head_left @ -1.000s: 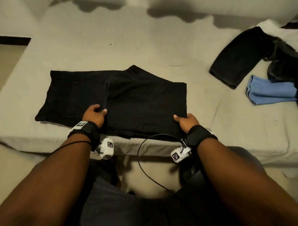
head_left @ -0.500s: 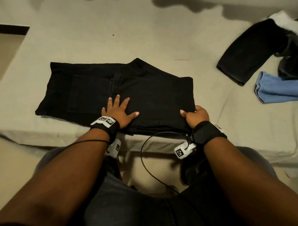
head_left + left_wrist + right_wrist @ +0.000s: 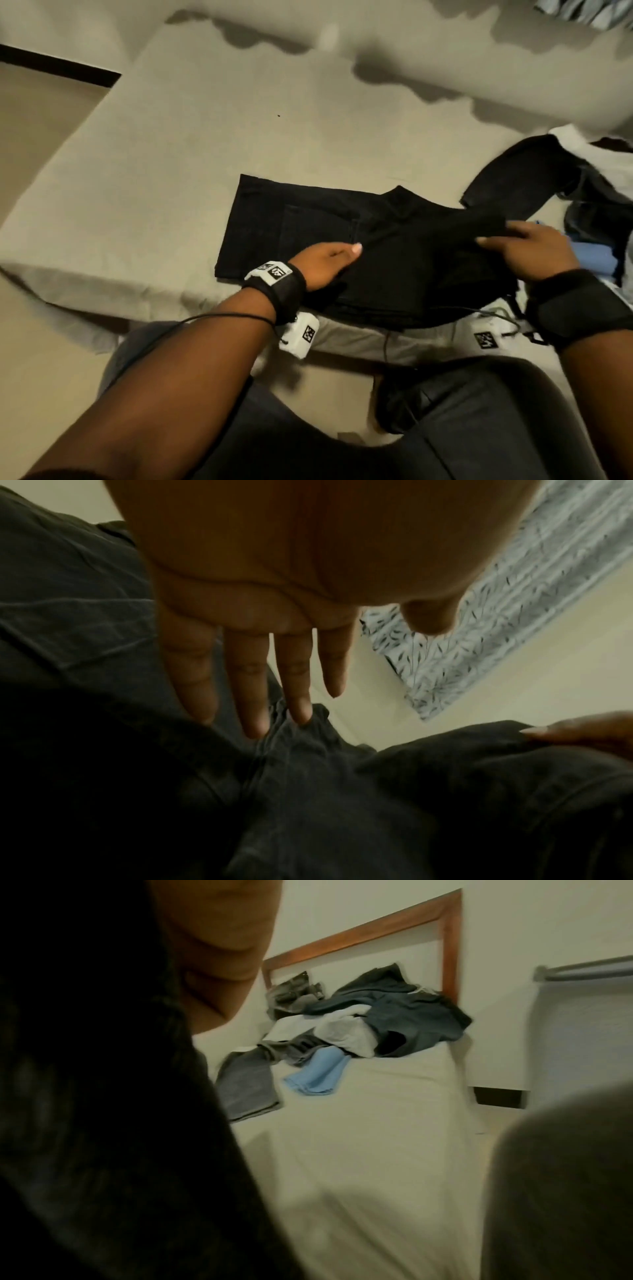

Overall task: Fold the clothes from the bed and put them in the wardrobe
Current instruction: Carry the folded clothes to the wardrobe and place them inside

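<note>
The folded black trousers lie at the bed's near edge. The left hand hovers flat, fingers straight; the right hand grips their raised right end. Only the right-wrist view shows the clothes pile by the headboard.

A patterned grey-white cloth lies beyond the bed. A wooden frame stands on the wall. A grey rail is mounted right of it.

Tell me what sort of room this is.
Most likely a bedroom: a bed under a pale sheet, a wooden headboard against the wall, and a heap of unfolded clothes at its end.
</note>
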`<state>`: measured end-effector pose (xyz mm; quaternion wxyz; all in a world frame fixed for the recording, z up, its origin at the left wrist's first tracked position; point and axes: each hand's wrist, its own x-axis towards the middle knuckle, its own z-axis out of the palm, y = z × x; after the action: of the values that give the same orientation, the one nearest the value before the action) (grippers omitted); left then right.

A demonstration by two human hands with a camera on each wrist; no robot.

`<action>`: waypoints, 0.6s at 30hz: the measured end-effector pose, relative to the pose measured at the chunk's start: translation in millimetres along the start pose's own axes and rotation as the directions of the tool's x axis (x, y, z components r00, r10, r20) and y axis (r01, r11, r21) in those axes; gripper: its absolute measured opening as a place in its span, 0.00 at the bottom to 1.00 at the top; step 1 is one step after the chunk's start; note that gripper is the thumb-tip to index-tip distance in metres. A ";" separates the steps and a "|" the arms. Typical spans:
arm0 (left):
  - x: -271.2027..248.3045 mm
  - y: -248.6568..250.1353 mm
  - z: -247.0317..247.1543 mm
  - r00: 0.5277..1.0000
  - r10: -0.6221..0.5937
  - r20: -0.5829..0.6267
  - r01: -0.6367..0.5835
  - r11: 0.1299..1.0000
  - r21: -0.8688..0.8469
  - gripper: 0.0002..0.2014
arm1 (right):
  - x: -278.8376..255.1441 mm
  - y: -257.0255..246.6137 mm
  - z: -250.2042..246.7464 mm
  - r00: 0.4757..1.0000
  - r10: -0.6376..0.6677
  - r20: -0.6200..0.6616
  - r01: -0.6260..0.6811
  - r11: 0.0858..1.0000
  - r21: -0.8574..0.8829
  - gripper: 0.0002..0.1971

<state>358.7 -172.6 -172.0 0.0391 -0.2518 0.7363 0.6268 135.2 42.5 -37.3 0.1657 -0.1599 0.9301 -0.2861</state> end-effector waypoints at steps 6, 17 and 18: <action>-11.3 17.2 -52.7 0.984 -0.160 -0.083 0.093 0.846 -0.526 0.39 | -56.3 -122.7 154.1 0.871 -0.471 0.139 0.466 0.882 0.068 0.13; 28.3 -35.3 -23.9 0.969 -0.232 -0.089 0.185 0.914 -0.362 0.23 | -86.0 -16.1 157.0 0.895 -0.323 0.308 0.250 0.934 0.254 0.08; 31.8 -33.0 -16.5 0.975 -0.204 -0.092 0.167 0.937 -0.307 0.21 | -78.8 -5.0 153.4 0.944 -0.251 0.214 0.195 0.948 0.251 0.05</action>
<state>349.2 -201.3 -210.1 0.0145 -0.3611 0.6076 0.7073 268.0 -4.0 -137.2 0.2618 -0.2786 0.8398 -0.3854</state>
